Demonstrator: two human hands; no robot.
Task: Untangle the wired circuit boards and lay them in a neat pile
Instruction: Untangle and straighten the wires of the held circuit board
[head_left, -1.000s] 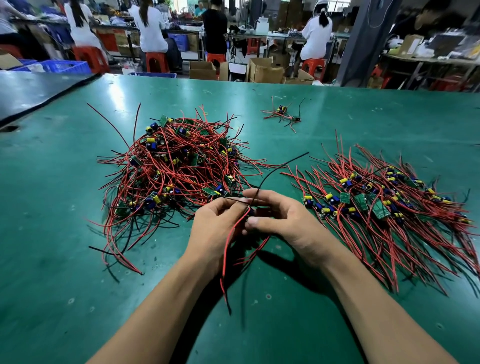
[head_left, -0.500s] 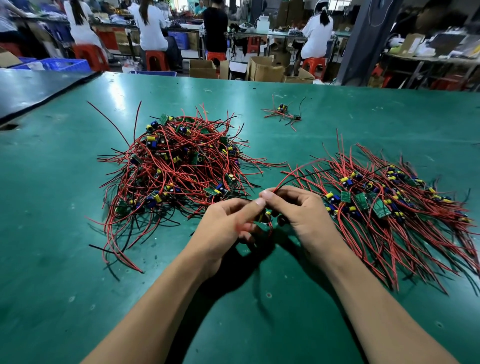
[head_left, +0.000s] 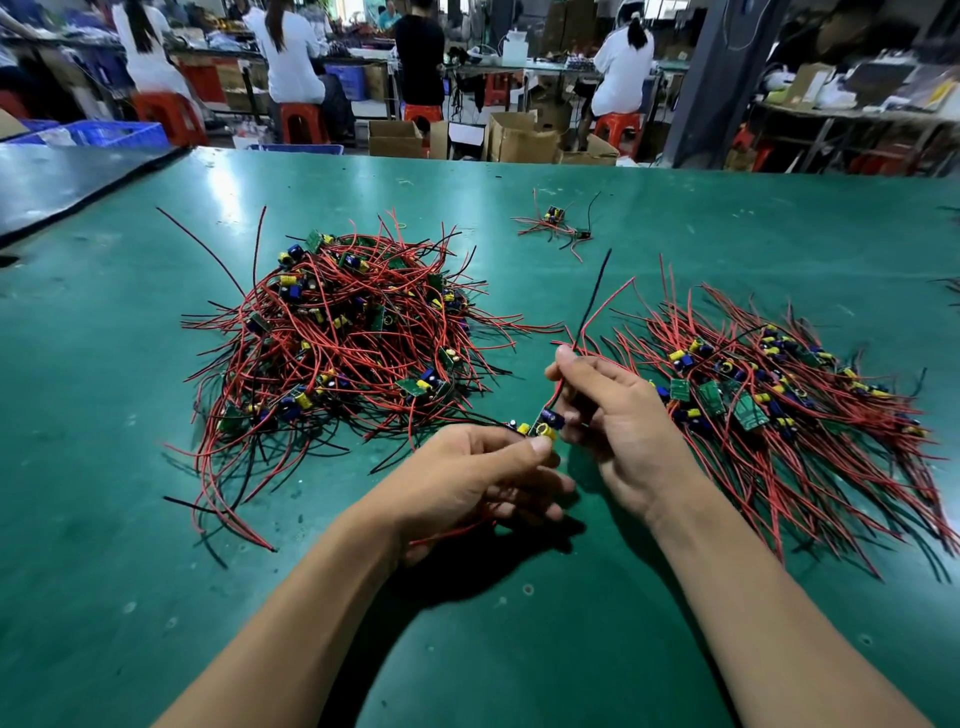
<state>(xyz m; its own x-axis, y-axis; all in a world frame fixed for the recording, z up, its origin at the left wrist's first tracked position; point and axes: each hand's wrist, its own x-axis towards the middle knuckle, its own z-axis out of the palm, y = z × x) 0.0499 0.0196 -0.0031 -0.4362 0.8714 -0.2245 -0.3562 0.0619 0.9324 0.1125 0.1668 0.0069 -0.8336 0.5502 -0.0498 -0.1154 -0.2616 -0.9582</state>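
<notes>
Red-wired circuit board (head_left: 544, 422) — left hand (head_left: 467, 478) pinches it, right hand (head_left: 618, 421) pinches its leads (head_left: 597, 306).

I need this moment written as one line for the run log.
left hand: holds circuit board | right hand: pinches its wires | tangled heap: left | neat pile: right

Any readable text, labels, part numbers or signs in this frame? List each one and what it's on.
None can be read.
On the held circuit board, gripped by the left hand and the right hand: capacitor print blurred.
On the green boards in the neat pile: markings too small.
On the cardboard boxes in the background: no legible print.
</notes>
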